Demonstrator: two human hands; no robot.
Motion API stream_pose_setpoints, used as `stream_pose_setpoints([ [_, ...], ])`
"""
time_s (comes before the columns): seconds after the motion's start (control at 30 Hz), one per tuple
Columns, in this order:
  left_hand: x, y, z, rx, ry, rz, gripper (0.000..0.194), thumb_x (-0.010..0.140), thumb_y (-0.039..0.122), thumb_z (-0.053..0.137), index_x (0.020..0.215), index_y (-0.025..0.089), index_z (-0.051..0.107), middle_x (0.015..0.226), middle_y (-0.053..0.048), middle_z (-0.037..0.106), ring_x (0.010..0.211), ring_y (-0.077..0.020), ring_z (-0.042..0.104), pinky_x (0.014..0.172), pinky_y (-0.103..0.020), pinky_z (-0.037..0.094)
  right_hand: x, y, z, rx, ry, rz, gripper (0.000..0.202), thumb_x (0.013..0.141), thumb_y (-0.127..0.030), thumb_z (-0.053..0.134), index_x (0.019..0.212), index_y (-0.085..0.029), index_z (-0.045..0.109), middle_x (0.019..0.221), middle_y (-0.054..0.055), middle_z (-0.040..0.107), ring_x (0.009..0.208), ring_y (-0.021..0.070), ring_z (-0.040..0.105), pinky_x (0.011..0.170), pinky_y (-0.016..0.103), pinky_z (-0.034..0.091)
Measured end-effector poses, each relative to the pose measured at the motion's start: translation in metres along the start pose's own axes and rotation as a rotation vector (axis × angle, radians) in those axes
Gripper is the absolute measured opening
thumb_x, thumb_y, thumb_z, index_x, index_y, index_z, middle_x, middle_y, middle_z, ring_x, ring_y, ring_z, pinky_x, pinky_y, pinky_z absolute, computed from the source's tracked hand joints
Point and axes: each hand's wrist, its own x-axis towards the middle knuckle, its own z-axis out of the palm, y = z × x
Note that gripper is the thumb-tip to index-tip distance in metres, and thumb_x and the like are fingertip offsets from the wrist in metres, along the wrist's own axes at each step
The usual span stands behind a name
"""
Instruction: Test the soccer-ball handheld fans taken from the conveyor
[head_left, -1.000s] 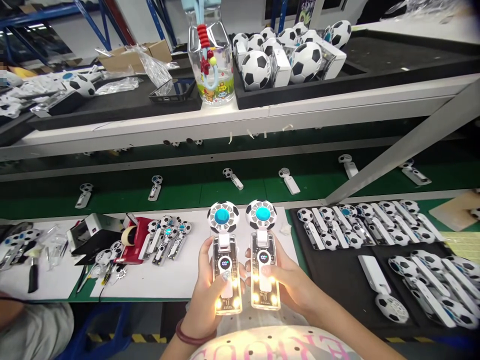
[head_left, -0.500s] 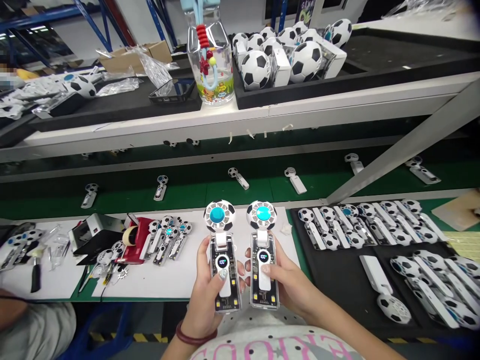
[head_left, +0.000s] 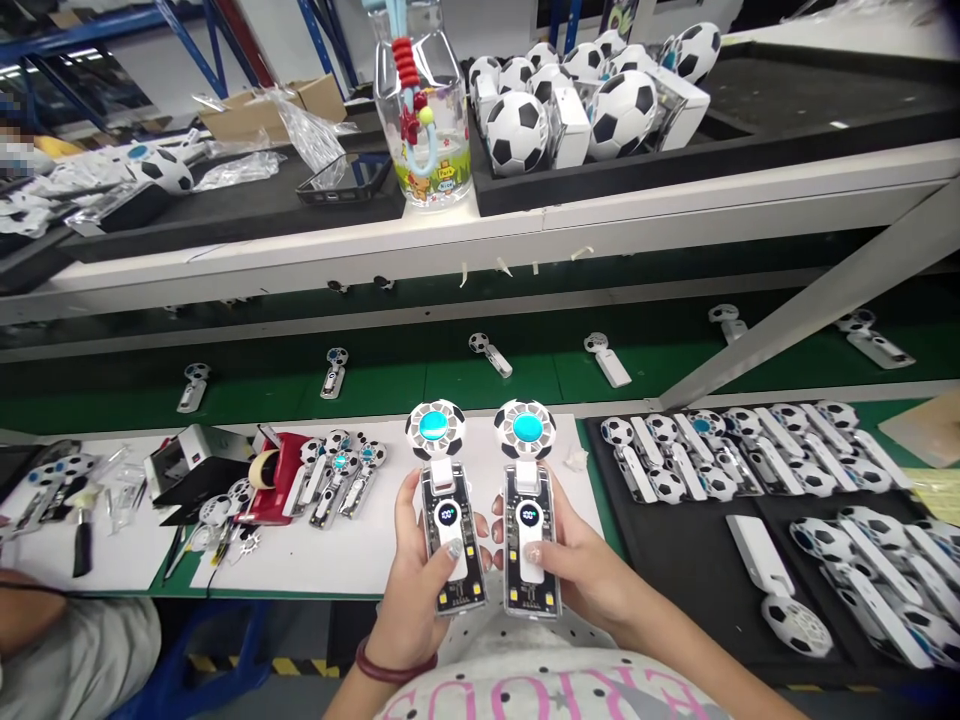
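- Factory assembly line fills the frame: a white worktop (head_left: 315,560) at the lower centre, a green conveyor belt (head_left: 420,385) across the middle, a white shelf (head_left: 525,230) above it.
- Dead centre at the bottom, the left hand (head_left: 420,590) is wrapped around a clear-bodied football fan (head_left: 448,520), thumb pressed on its white front button.
- Right beside it, the right hand (head_left: 577,570) is clamped on a second football fan (head_left: 529,525), thumb on the button as well.
- Both fans stand upright, side by side and just apart, blue-centred football heads up top, small round displays lit on the bodies.
- The little lamps at the foot of each body look dark right now.
- My read: this is a function check, two units tested at once, with buttons under the thumbs and displays on.
- Next move, I'd judge, calls for a look at both readouts and heads, then setting each unit down without knocking its neighbours.
- Lower right of the frame, a black tray (head_left: 690,560) carries rows of folded fans.
- Left of centre, a red tape dispenser (head_left: 270,480) sits by a small cluster of fans.
- More single fans lie spaced along the belt.
- Upper centre, a clear water bottle (head_left: 424,130) stands on the shelf beside a tray of football units (head_left: 570,110).
- A phone (head_left: 345,180) lies just left of the bottle.
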Motion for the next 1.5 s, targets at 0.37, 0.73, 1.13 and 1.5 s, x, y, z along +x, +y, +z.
stream_pose_setpoints([
  [0.37,0.01,-0.009,-0.011,-0.002,-0.079,-0.04,0.089,0.071,0.031,0.068,0.14,0.034,0.012,0.129,-0.01,0.047,0.105,-0.0297,0.055,0.083,-0.039,0.049,0.007,-0.001,-0.009,-0.08,0.009,-0.051,0.096,0.07,-0.025,0.072,0.137,-0.033,0.003,0.112,0.007,0.052,0.096,0.0227,0.056,0.083,0.039,0.043],
  [0.73,0.008,-0.012,-0.021,0.008,-0.144,-0.012,0.081,0.075,0.033,0.064,0.139,0.035,0.015,0.103,-0.008,0.06,0.073,-0.0194,0.061,0.067,-0.031,0.05,0.006,-0.001,-0.004,-0.08,-0.014,-0.041,0.094,0.07,-0.026,0.071,0.136,-0.033,0.005,0.105,0.005,0.052,0.09,0.0215,0.058,0.08,0.037,0.044],
  [1.13,0.006,-0.008,-0.017,0.006,-0.111,0.027,0.082,0.067,0.037,0.072,0.136,0.027,0.027,0.109,-0.012,0.058,0.088,-0.0252,0.058,0.077,-0.035,0.048,0.003,0.0,-0.003,-0.126,0.011,-0.053,0.095,0.07,-0.031,0.072,0.138,-0.032,0.006,0.111,0.006,0.052,0.097,0.0222,0.055,0.086,0.039,0.042],
  [1.5,0.002,0.009,-0.016,-0.031,-0.12,0.163,0.065,0.066,0.039,0.072,0.121,0.029,0.038,0.085,-0.006,0.058,0.073,-0.0203,0.056,0.064,-0.032,0.047,-0.008,-0.016,-0.001,-0.362,-0.009,-0.091,0.072,0.073,-0.033,0.07,0.13,-0.029,0.026,0.109,0.007,0.053,0.099,0.0216,0.054,0.089,0.042,0.04],
])
